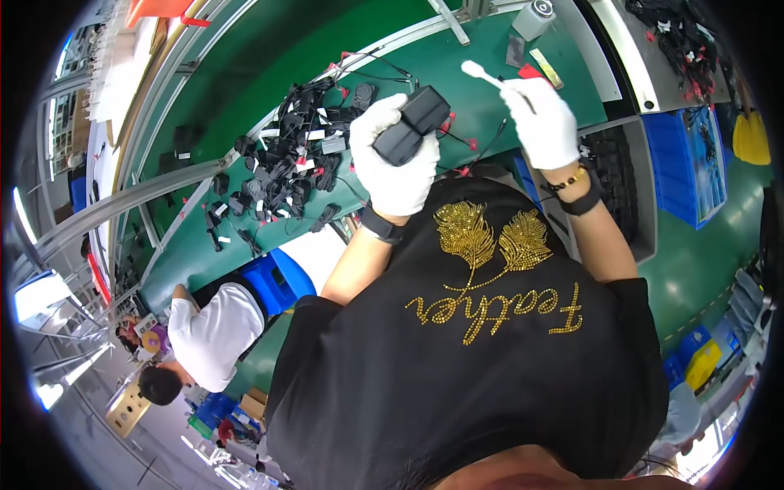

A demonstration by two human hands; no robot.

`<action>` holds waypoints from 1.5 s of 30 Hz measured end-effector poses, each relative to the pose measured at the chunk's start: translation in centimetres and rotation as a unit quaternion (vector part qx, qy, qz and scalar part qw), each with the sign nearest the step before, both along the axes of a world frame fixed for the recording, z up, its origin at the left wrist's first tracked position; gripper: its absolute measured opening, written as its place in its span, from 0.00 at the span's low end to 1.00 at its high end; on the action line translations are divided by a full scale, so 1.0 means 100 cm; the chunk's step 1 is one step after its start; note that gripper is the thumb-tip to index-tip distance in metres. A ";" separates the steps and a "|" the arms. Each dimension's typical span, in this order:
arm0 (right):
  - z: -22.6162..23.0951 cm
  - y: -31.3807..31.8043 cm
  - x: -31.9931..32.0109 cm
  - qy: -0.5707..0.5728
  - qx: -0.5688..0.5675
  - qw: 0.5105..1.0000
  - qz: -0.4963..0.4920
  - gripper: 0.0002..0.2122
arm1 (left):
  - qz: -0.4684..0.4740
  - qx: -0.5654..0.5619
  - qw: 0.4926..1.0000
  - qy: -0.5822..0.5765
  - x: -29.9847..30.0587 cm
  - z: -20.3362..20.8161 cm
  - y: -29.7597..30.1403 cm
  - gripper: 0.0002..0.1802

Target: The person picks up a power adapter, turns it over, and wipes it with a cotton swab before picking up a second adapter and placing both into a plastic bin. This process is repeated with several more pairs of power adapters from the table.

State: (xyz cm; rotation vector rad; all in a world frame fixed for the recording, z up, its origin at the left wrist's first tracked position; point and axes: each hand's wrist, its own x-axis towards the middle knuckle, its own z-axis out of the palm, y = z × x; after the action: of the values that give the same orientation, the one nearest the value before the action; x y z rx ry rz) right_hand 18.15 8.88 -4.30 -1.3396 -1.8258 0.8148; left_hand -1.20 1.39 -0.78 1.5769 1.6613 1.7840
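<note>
My left hand (394,175), in a white glove, is closed around two black blocky power adapters (425,109) lying side by side. They sit across its palm and fingers. My right hand (542,129), also gloved in white, grips a slim white toothbrush-like stick (482,73) whose wider head points up and to the left. The stick is apart from the adapters. A thin black cable with red tips (463,140) lies on the bench between the hands. To the left of my left hand a large heap of black adapters and cables (286,159) carries white tags and red ends.
The green bench top (482,114) holds a white bottle (534,20), a dark flat piece (515,51) and a yellowish strip (546,69). At right stand a grey bin (643,188) and a blue crate (694,163). A person in white (214,335) works at left beside a blue container (282,282).
</note>
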 end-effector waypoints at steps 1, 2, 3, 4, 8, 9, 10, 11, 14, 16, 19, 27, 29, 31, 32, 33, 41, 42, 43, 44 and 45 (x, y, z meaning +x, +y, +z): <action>-0.020 0.001 0.001 0.053 -0.009 0.998 0.034 0.05 | 0.001 -0.004 1.000 -0.009 0.001 0.000 0.000 0.28; -0.038 0.006 -0.002 0.003 0.004 1.000 0.007 0.05 | 0.000 -0.010 1.000 -0.017 0.002 0.001 0.000 0.28; -0.054 0.014 -0.009 -0.004 0.069 0.997 0.025 0.05 | -0.001 -0.034 0.999 -0.036 0.004 0.002 -0.001 0.29; -0.067 0.024 -0.015 -0.066 0.069 0.995 0.012 0.07 | -0.002 -0.059 0.997 -0.056 0.004 0.003 -0.002 0.29; -0.085 0.052 -0.033 -0.176 0.078 0.981 0.017 0.15 | 0.016 -0.103 0.994 -0.046 0.004 0.006 -0.001 0.30; -0.080 0.050 -0.036 -0.167 0.103 0.981 0.010 0.18 | 0.024 -0.116 0.992 -0.047 0.004 0.007 -0.001 0.32; -0.071 0.047 -0.040 -0.175 0.093 0.980 0.005 0.21 | 0.031 -0.137 0.989 -0.048 0.003 0.007 0.000 0.34; -0.059 0.037 -0.043 -0.124 0.067 0.990 0.018 0.25 | 0.038 -0.159 0.985 -0.050 0.002 0.006 0.000 0.36; -0.012 -0.010 -0.046 0.229 -0.054 0.957 0.170 0.37 | 0.067 -0.149 0.986 0.028 0.005 0.002 0.007 0.34; 0.008 -0.030 -0.063 0.180 -0.003 0.972 0.150 0.38 | 0.030 -0.133 0.986 0.093 0.012 0.001 0.011 0.34; 0.019 -0.030 -0.064 0.167 -0.040 0.983 0.071 0.37 | -0.085 -0.169 0.978 0.093 0.024 0.008 0.018 0.37; 0.044 -0.036 0.021 0.772 -0.360 0.517 0.081 0.31 | -0.267 -0.147 0.951 -0.057 0.049 0.064 0.020 0.23; 0.056 -0.042 0.040 0.785 -0.342 0.512 0.066 0.34 | -0.219 -0.118 0.959 -0.133 0.056 0.062 0.029 0.18; 0.067 -0.054 0.058 0.783 -0.334 0.524 0.023 0.34 | -0.285 -0.185 0.934 -0.110 0.061 0.048 0.042 0.22; 0.070 -0.059 0.066 0.789 -0.331 0.518 0.014 0.34 | -0.342 -0.204 0.917 -0.029 0.065 0.036 0.051 0.24; 0.073 -0.064 0.073 0.804 -0.319 0.501 0.033 0.34 | -0.413 -0.222 0.879 -0.090 0.078 0.016 0.059 0.24; 0.066 -0.080 0.128 0.840 -0.094 0.534 -0.012 0.33 | -0.704 -0.417 0.541 -0.195 0.154 -0.111 0.036 0.26; 0.062 -0.078 0.142 0.837 -0.046 0.544 -0.043 0.33 | -0.688 -0.517 0.464 -0.210 0.161 -0.114 0.035 0.31; 0.055 -0.077 0.157 0.814 -0.025 0.568 -0.118 0.32 | -0.662 -0.596 0.368 -0.269 0.168 -0.116 0.035 0.38; 0.049 -0.084 0.171 0.771 0.024 0.617 -0.157 0.31 | -0.637 -0.637 0.320 -0.293 0.173 -0.115 0.036 0.44; 0.041 -0.090 0.184 0.771 0.049 0.598 -0.215 0.27 | -0.650 -0.622 0.282 -0.334 0.180 -0.114 0.037 0.43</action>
State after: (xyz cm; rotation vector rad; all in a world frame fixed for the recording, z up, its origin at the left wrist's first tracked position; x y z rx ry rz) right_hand 36.58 -0.12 -0.16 -0.4230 -0.1056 1.0035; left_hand 16.79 5.10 -12.21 0.4958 0.3033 -0.1587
